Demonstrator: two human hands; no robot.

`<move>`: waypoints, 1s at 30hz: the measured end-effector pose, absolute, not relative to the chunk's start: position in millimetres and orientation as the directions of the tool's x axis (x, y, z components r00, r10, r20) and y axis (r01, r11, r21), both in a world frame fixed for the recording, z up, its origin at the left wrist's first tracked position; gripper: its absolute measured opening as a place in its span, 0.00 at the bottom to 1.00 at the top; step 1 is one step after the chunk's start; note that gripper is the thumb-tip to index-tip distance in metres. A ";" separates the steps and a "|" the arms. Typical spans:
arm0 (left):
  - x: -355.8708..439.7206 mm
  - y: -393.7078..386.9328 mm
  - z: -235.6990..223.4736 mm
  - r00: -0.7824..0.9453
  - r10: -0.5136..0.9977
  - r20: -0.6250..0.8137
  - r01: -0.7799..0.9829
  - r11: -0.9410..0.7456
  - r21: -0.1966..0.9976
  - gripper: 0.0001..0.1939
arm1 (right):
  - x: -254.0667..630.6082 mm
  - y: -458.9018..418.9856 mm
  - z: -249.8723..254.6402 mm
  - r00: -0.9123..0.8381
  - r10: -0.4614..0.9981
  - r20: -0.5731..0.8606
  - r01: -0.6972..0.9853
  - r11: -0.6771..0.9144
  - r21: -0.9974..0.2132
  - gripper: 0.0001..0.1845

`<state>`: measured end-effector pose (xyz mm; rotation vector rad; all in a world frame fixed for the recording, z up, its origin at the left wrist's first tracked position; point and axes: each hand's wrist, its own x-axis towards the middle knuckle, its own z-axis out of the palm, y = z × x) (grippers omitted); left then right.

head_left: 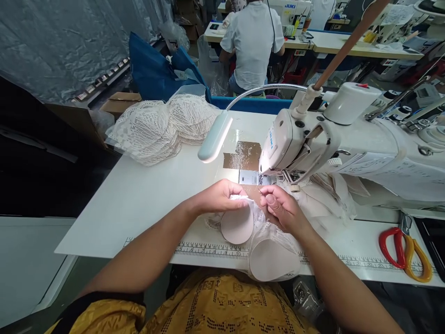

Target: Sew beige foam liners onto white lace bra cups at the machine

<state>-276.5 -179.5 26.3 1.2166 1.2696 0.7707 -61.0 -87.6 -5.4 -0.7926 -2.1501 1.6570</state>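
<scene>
1. So we've got a white sewing machine [361,144] on our table [139,199], and we'll place everything off that.
2. The lacy white piece with two pale cups [238,225] is on the near side of the sewing machine, close in front of its needle area, with one cup out at the table's near edge.
3. Our left hand [225,197] is just left of the needle end of the sewing machine, its grip closed, thumb pressing the top edge of that lacy piece against the fingers.
4. Our right hand [283,208] is right in front of the sewing machine's needle end, grip nearly closed, thumb and fingers curled together. We honestly can't tell if anything's pinched in there.
5. A little lamp [215,137] hangs left of the sewing machine, and a heap of white lace [156,125] sits further left of it.
6. Red-and-yellow scissors [400,250] lie on the near side of the sewing machine, off to the right.
</scene>
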 end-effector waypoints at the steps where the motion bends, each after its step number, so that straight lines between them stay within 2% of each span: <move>1: -274.8 -179.4 25.5 0.217 0.936 -0.276 0.176 0.240 0.954 0.15 | -60.7 -87.1 -4.7 -0.807 0.582 -0.096 0.215 0.138 -0.967 0.18; 3: -271.2 -178.7 22.9 0.244 0.934 -0.259 0.159 0.225 0.961 0.15 | -60.9 -86.3 -2.4 -0.828 0.548 -0.116 0.194 0.087 -0.977 0.17; 8: -266.0 -176.1 16.7 0.259 0.936 -0.239 0.173 0.199 0.965 0.18 | -64.6 -86.5 2.8 -0.857 0.500 -0.127 0.214 0.120 -0.969 0.12; 13: -262.6 -174.9 16.6 0.254 0.936 -0.243 0.174 0.203 0.964 0.23 | -67.4 -89.9 6.4 -0.846 0.524 -0.098 0.235 0.201 -0.951 0.08; 16: -261.2 -174.6 17.1 0.238 0.940 -0.245 0.178 0.205 0.962 0.22 | -66.6 -90.2 5.6 -0.825 0.560 -0.069 0.249 0.253 -0.935 0.08; 22: -267.2 -174.8 17.1 0.160 0.955 -0.249 0.145 0.227 0.963 0.15 | -61.6 -87.0 -2.4 -0.788 0.597 -0.151 0.197 0.013 -0.980 0.16; 24: -269.1 -174.8 16.6 0.155 0.959 -0.236 0.150 0.213 0.965 0.14 | -62.0 -87.6 -3.8 -0.806 0.577 -0.133 0.188 0.036 -0.982 0.18; 28: -266.4 -174.2 14.0 0.213 0.957 -0.197 0.110 0.177 0.978 0.14 | -64.9 -90.2 -4.1 -0.811 0.578 -0.090 0.182 0.103 -0.978 0.12; 30: -263.5 -174.1 12.3 0.219 0.958 -0.185 0.073 0.173 0.982 0.14 | -65.1 -90.0 -3.8 -0.805 0.588 -0.079 0.168 0.099 -0.981 0.13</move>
